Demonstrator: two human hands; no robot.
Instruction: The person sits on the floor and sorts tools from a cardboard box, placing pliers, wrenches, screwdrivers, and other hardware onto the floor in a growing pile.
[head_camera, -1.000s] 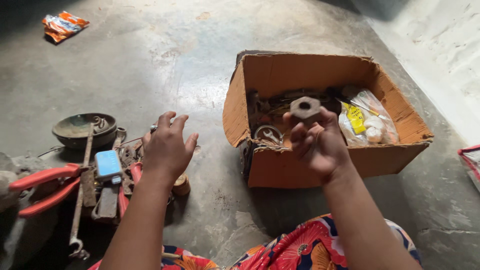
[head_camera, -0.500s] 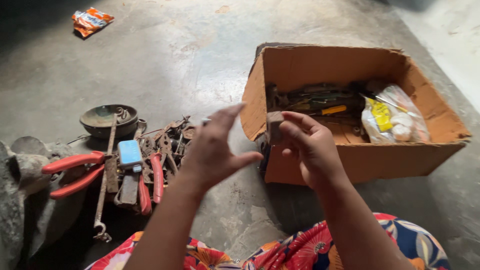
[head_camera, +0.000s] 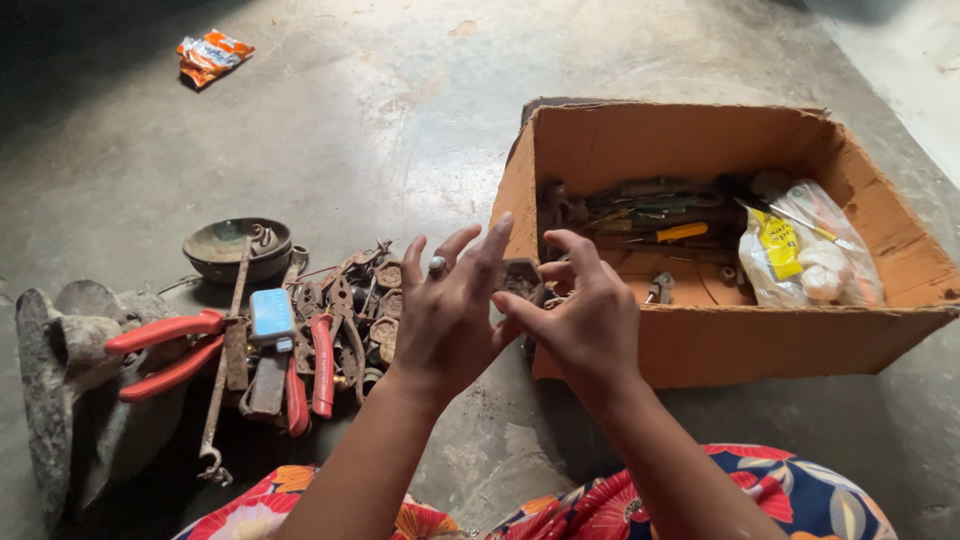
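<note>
The right hand pinches a rusty hexagonal nut between thumb and fingertips, in front of the near left corner of the cardboard box. The left hand is spread wide, fingertips beside the nut, holding nothing. Red-handled pliers lie on the floor to the left.
</note>
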